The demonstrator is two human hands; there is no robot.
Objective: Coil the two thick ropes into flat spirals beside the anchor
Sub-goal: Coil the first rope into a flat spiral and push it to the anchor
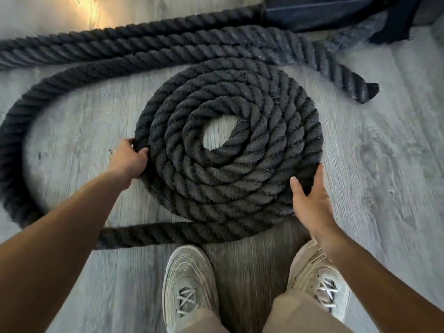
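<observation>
A thick black rope lies coiled in a flat spiral [228, 145] of several turns on the grey wood floor, with a small bare gap at its centre. Its loose tail [21, 131] leaves the spiral's near edge, runs left under my left forearm and sweeps round in a wide loop. My left hand [128, 159] grips the spiral's outer turn on the left side. My right hand [310, 198] rests flat, fingers apart, against the outer turn at the lower right. More rope [153, 42] lies in long runs behind the spiral, ending in a cut end [367, 92] at right.
A dark blue object [336, 10] with a black strap stands at the back right, where the far rope runs lead. My two pale sneakers [189, 284] stand just in front of the spiral on the grey plank floor [384, 164].
</observation>
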